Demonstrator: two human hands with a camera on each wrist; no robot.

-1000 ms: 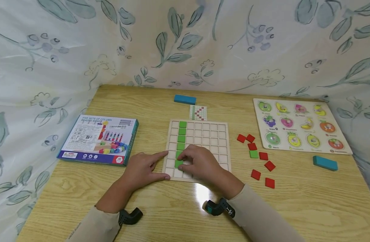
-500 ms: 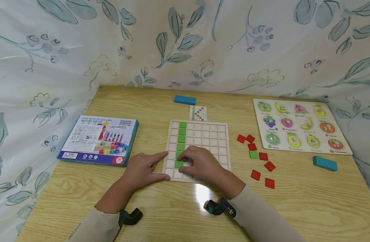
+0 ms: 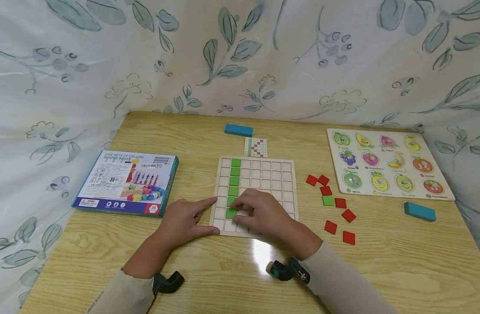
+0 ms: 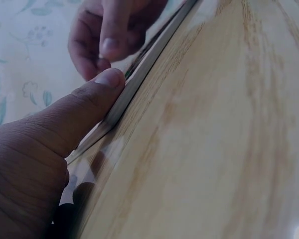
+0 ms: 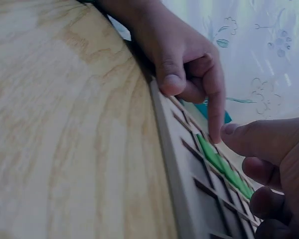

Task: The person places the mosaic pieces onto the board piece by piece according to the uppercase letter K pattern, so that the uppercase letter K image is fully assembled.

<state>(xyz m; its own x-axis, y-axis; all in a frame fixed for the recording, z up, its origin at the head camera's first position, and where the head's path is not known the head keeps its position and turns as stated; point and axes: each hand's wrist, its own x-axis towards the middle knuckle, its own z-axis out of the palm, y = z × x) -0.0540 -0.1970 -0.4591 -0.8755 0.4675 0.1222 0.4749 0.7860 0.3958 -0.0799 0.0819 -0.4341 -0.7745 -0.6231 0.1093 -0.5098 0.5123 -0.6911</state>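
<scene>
A wooden grid board [image 3: 266,174] lies at the table's middle, with several green tiles [image 3: 234,181] in a line down its second column from the left. My left hand [image 3: 182,221] touches the board's left edge with straight index finger and thumb. My right hand [image 3: 265,213] reaches over the lower part of the board. Its thumb and index finger bend about the lowest green tile [image 3: 231,213] of the column, at its right side. In the right wrist view my right thumb [image 5: 259,140] covers part of the green column. The right palm hides several cells.
Right of the board lie several loose red tiles [image 3: 330,227] and one green tile [image 3: 328,200]. A pattern card [image 3: 256,148] and a blue block [image 3: 238,130] are behind it. A boxed toy [image 3: 124,183] lies left; a fruit puzzle board [image 3: 394,163] and another blue block [image 3: 420,212] lie right.
Both hands stay almost where they were, my right fingers still at the lowest green tile. The head view has shifted very slightly.
</scene>
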